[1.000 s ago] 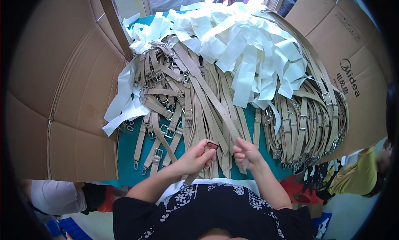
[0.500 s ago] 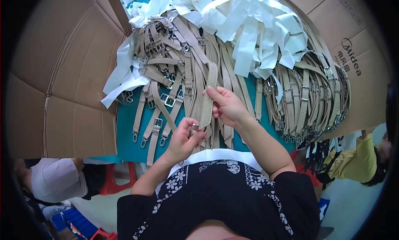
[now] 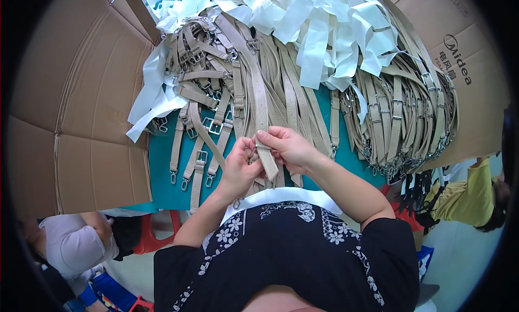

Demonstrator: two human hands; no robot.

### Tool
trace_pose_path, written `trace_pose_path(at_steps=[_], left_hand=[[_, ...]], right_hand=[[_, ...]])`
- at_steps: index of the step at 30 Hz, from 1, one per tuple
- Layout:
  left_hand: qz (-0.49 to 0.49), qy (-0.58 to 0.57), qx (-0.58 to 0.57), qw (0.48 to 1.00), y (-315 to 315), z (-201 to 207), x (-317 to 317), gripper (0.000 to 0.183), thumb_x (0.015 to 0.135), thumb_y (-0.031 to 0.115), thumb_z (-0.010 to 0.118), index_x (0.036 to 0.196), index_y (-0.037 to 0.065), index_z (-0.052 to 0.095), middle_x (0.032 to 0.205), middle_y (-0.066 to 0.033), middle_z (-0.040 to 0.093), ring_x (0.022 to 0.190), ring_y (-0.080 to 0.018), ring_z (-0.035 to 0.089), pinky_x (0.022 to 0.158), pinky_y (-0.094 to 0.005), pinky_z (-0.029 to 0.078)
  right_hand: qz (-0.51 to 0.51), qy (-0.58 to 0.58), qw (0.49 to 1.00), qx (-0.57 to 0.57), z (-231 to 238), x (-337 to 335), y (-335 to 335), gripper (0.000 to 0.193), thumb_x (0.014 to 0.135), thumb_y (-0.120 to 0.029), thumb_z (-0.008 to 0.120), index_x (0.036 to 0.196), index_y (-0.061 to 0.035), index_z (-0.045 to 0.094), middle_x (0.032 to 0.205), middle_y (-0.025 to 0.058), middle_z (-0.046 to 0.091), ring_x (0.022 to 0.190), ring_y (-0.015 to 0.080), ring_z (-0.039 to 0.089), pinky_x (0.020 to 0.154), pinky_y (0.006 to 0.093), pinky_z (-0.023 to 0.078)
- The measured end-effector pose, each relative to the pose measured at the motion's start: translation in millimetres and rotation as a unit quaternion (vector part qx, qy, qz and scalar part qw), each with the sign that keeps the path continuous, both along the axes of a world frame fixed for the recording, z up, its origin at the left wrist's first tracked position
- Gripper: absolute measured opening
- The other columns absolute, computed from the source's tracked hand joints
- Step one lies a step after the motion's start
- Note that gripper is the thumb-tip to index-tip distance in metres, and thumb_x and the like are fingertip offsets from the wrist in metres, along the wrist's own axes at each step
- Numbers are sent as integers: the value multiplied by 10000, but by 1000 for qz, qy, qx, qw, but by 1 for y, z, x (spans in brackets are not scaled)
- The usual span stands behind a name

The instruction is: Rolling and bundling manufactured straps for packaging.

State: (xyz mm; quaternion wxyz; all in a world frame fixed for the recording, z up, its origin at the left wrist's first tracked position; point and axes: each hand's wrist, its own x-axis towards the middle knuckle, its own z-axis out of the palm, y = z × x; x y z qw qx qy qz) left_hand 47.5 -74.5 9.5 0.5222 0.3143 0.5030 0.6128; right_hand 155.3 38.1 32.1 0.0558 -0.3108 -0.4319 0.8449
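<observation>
Both hands meet in front of my body on one beige strap (image 3: 257, 98). My right hand (image 3: 294, 150) pinches it between thumb and fingers, just above its pointed end (image 3: 268, 167). A thin metal loop (image 3: 263, 147) crosses the strap at my right fingertips. My left hand (image 3: 238, 168) is closed beside it, its fingers curled round a folded part of the strap that they largely hide. The strap runs up from my hands into a pile of similar beige straps (image 3: 189, 90) with silver buckles and clips.
White strips (image 3: 313, 55) of thin material lie heaped over the far side. More buckled straps (image 3: 397, 106) are bundled at the right on the green table (image 3: 159, 171). Cardboard (image 3: 102, 112) stands at the left and right. People sit beyond, with a red stool (image 3: 148, 233) at lower left.
My right hand has come down and inward, close to my left hand. The strap's pointed end now hangs below a metal loop between my hands.
</observation>
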Motion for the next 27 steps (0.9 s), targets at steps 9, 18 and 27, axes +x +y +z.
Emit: trace_pose_path(at_steps=[9, 18, 27], left_hand=[[-58, 321, 66, 943, 15, 6, -11, 176, 848, 31, 526, 1010, -6, 466, 792, -71, 546, 701, -126, 531, 620, -240, 432], [36, 232, 80, 969, 62, -13, -22, 132, 879, 57, 505, 1000, 2, 503, 707, -23, 551, 611, -68, 491, 551, -214, 420], [76, 306, 96, 944, 68, -22, -26, 127, 860, 57, 529, 966, -10, 513, 741, -92, 591, 639, -127, 558, 589, -254, 446]], right_hand=[[-59, -37, 997, 25, 17, 29, 9, 651, 768, -61, 666, 1321, -113, 327, 896, -12, 500, 785, 51, 497, 618, 173, 387], [32, 15, 999, 18, 16, 49, -2, 840, 764, -59, 663, 1403, -123, 121, 1001, 58, 471, 740, 81, 542, 645, 218, 463], [-31, 24, 997, 65, 2, 2, 48, 644, 814, -150, 639, 1323, 27, 287, 740, -18, 579, 661, 49, 522, 598, 186, 438]])
